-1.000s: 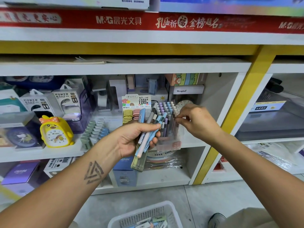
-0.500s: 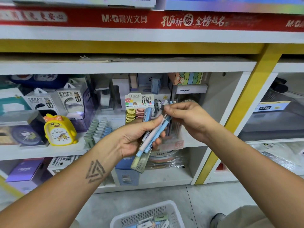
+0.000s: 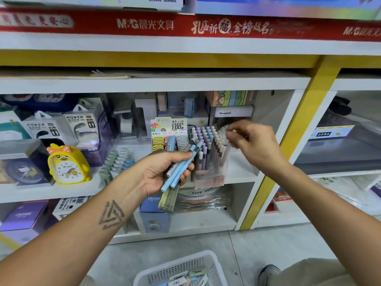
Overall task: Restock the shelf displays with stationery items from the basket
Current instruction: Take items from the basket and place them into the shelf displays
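Observation:
My left hand (image 3: 162, 172) grips a bundle of pens (image 3: 181, 166), blue, white and grey, together with a flat green case that sticks out below the palm. To the right, my right hand (image 3: 251, 141) pinches a single pale pink pen (image 3: 225, 153) and holds it upright at the right edge of the clear pen display stand (image 3: 208, 159), which is full of pastel pens on the middle shelf (image 3: 241, 174). The white basket (image 3: 181, 269) with more stationery sits on the floor below.
A pencil-lead refill display (image 3: 169, 133) stands just left of the pen stand. A yellow chick alarm clock (image 3: 67, 164) and power bank boxes (image 3: 82, 129) fill the shelf's left side. A yellow upright post (image 3: 288, 151) borders the bay on the right. Boxes occupy the lower shelf.
My right hand took one pale pen from the bundle in my left hand and carried it right, over the display stand. My left hand stayed put with the remaining pens.

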Action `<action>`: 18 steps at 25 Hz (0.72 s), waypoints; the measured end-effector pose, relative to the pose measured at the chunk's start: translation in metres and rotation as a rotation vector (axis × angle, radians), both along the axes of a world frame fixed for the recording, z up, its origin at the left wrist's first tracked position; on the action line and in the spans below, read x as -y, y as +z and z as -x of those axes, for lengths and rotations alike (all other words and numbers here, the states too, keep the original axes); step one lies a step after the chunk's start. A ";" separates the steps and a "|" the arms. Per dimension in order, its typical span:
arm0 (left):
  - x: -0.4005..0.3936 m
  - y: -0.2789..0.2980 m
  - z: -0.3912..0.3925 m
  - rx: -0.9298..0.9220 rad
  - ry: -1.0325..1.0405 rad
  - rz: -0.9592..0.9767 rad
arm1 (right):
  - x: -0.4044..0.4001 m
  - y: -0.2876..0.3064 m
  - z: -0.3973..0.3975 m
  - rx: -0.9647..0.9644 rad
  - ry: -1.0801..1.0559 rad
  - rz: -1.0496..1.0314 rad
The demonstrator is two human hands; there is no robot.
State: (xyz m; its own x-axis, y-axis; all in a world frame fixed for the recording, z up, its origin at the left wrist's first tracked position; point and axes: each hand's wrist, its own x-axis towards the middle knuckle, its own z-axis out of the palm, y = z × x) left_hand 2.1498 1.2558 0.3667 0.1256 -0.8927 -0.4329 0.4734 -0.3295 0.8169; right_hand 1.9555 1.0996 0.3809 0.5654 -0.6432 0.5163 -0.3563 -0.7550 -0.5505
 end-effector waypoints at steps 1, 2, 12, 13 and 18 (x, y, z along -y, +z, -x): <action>0.000 0.000 0.001 -0.001 -0.003 0.001 | -0.003 -0.004 0.001 -0.066 0.029 0.047; 0.001 0.000 0.002 -0.003 -0.007 0.001 | -0.006 -0.008 0.001 -0.114 0.056 0.064; -0.001 0.001 0.005 0.008 -0.039 0.011 | -0.007 -0.022 -0.002 -0.279 0.099 -0.051; -0.002 0.001 0.005 0.013 -0.043 0.015 | -0.007 -0.024 -0.003 -0.316 0.063 0.016; -0.003 0.003 0.006 0.022 -0.072 0.037 | -0.015 -0.010 -0.014 -0.089 0.044 0.008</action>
State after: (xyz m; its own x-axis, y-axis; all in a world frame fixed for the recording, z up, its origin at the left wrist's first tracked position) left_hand 2.1437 1.2586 0.3692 0.0700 -0.9151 -0.3971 0.4312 -0.3312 0.8392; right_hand 1.9691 1.1144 0.3711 0.6367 -0.6130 0.4679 -0.3701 -0.7752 -0.5120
